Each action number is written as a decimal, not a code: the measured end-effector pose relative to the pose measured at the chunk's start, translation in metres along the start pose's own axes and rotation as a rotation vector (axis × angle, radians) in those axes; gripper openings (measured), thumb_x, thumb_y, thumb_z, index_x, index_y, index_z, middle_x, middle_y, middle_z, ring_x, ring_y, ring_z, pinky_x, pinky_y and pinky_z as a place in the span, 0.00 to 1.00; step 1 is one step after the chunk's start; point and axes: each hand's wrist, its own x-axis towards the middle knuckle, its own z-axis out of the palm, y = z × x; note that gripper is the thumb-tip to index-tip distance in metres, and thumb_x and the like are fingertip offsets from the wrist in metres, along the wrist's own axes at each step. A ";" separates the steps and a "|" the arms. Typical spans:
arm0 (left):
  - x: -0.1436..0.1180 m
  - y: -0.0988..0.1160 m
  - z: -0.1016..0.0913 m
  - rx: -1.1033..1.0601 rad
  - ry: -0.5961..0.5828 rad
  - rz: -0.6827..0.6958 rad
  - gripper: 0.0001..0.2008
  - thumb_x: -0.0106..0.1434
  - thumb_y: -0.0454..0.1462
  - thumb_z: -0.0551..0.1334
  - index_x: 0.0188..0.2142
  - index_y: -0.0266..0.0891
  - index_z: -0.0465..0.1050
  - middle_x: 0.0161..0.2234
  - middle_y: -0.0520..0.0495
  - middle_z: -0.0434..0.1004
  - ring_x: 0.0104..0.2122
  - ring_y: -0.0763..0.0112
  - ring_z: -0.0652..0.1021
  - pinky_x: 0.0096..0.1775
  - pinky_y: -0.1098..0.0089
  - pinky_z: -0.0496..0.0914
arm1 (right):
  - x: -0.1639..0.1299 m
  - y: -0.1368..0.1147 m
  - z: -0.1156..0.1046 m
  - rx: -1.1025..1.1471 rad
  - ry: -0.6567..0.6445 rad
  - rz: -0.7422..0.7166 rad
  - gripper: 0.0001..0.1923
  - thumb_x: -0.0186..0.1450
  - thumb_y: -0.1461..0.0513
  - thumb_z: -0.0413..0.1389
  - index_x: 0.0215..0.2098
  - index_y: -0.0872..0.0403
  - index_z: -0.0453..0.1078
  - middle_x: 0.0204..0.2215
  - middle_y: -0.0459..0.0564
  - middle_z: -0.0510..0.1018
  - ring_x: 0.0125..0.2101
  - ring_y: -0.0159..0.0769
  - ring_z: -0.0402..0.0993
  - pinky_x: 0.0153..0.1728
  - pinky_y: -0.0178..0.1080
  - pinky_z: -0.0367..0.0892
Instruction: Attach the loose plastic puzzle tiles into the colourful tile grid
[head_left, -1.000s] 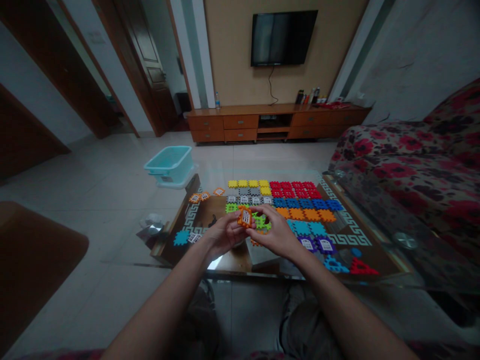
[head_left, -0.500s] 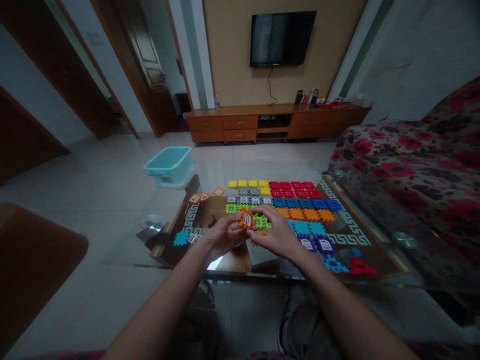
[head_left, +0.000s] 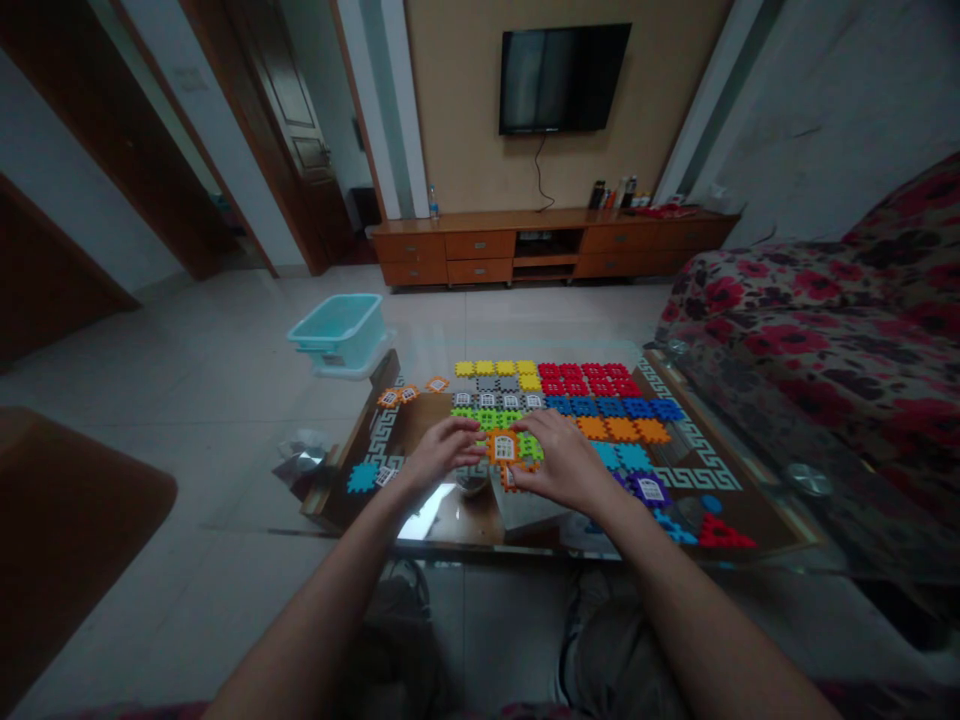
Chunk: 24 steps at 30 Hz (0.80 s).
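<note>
My right hand (head_left: 562, 460) pinches an orange interlocking tile (head_left: 503, 447) with a white window insert along its right side, between thumb and fingers. Just left of that tile is my left hand (head_left: 446, 452), fingers stretched out and apart; whether the fingertips touch its edge I cannot tell. A second orange tile (head_left: 513, 478) with a white insert lies below the held one, partly covered by it and my thumb. Behind my hands are green tiles (head_left: 487, 418) and a row of grey tiles with white inserts (head_left: 487, 400).
The glass table (head_left: 442, 530) carries more rows: yellow (head_left: 486, 368), red (head_left: 585, 379), dark blue (head_left: 609, 407), orange (head_left: 621, 430). Loose orange tiles (head_left: 437, 384) and a light blue tile (head_left: 363, 477) lie left. Beyond the table stands a turquoise bin (head_left: 341, 335); a floral sofa (head_left: 810, 330) is right.
The orange tile has come out of my left fingers, turned flatter and moved slightly right and down. My left hand has opened; my right hand now has the tile.
</note>
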 end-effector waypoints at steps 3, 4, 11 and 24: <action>-0.006 0.003 -0.009 0.631 0.092 0.338 0.18 0.56 0.35 0.63 0.48 0.38 0.69 0.46 0.41 0.73 0.40 0.64 0.76 0.44 0.58 0.72 | -0.002 0.003 0.001 -0.080 -0.060 -0.002 0.21 0.55 0.60 0.64 0.46 0.53 0.69 0.44 0.53 0.75 0.47 0.46 0.69 0.48 0.47 0.66; -0.009 0.004 -0.011 0.830 0.092 0.440 0.20 0.56 0.35 0.63 0.50 0.39 0.69 0.47 0.42 0.72 0.42 0.62 0.75 0.46 0.57 0.71 | -0.003 0.003 0.001 -0.100 -0.073 -0.004 0.20 0.55 0.60 0.64 0.45 0.53 0.70 0.44 0.53 0.75 0.47 0.46 0.69 0.47 0.47 0.66; -0.020 0.001 -0.006 1.367 0.000 0.627 0.21 0.60 0.39 0.64 0.53 0.43 0.67 0.50 0.43 0.70 0.51 0.57 0.71 0.48 0.58 0.66 | -0.004 -0.003 0.006 -0.225 -0.128 -0.023 0.19 0.56 0.57 0.64 0.45 0.54 0.70 0.43 0.55 0.76 0.46 0.48 0.69 0.46 0.48 0.66; -0.017 -0.003 0.002 1.523 -0.042 0.570 0.14 0.60 0.38 0.64 0.47 0.42 0.69 0.46 0.44 0.72 0.47 0.58 0.71 0.45 0.61 0.64 | -0.004 -0.015 0.006 -0.300 -0.164 -0.060 0.20 0.58 0.58 0.62 0.46 0.56 0.70 0.43 0.56 0.76 0.47 0.50 0.68 0.48 0.48 0.64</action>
